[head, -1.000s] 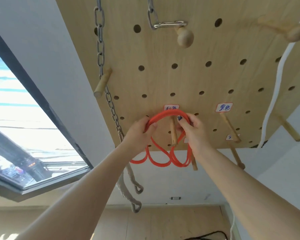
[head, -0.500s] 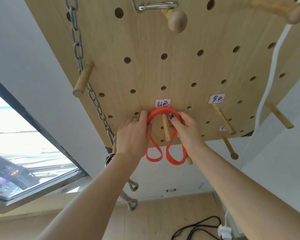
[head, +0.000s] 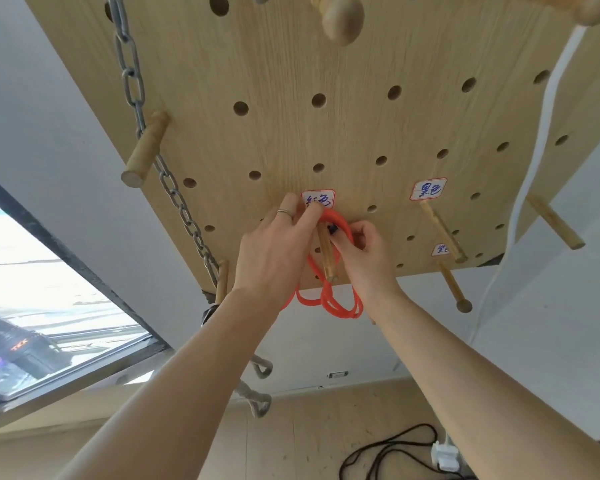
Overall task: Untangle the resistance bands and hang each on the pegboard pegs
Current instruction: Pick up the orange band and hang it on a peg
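Note:
A red resistance band is looped over a wooden peg on the light wooden pegboard, just under a white handwritten label. Its lower loops hang below the board's bottom edge. My left hand pinches the band's top at the left of the peg. My right hand grips the band at the right of the peg, fingers curled round it.
A steel chain hangs down the board's left over a peg. Empty pegs stick out at the right under other labels. A white strap hangs far right. A window is at the left; a black cable lies on the floor.
Both hands have pushed the red band further back along the peg toward the board and closed in on it. The hanging loops have drawn up shorter.

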Available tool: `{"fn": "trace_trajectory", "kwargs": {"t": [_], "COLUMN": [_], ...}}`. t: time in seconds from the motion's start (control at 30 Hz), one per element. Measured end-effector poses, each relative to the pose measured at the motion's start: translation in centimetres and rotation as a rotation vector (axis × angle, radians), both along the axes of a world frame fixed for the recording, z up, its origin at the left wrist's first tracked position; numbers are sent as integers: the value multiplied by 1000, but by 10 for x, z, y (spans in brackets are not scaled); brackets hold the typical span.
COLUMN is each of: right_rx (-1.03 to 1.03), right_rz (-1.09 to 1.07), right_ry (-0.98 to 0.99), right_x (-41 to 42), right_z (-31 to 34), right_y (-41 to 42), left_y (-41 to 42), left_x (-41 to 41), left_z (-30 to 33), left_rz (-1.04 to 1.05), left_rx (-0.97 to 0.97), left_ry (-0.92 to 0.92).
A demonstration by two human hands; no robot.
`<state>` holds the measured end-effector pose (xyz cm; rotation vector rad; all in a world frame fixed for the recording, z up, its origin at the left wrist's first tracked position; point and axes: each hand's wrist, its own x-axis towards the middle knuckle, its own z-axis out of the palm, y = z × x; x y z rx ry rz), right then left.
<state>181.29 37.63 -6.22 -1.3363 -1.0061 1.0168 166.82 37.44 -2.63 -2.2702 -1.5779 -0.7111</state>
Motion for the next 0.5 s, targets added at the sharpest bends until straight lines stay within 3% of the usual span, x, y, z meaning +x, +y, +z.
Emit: {"fn": "trace_trajectory", "kwargs": {"t": [0.33,0.5], "right_rx": [95,388], "right_rz": [-14,-167], "right_ry": [-58,-491], "right_x": [3,6], "right_z": [5,3], "right_y": [-4,0], "left_y": [19,22], "left_x": [-5,-5], "left_z": [10,12], "left_rz": [-91,-222], "left_rx": [2,-6], "left_ry": [-66,-73]}}
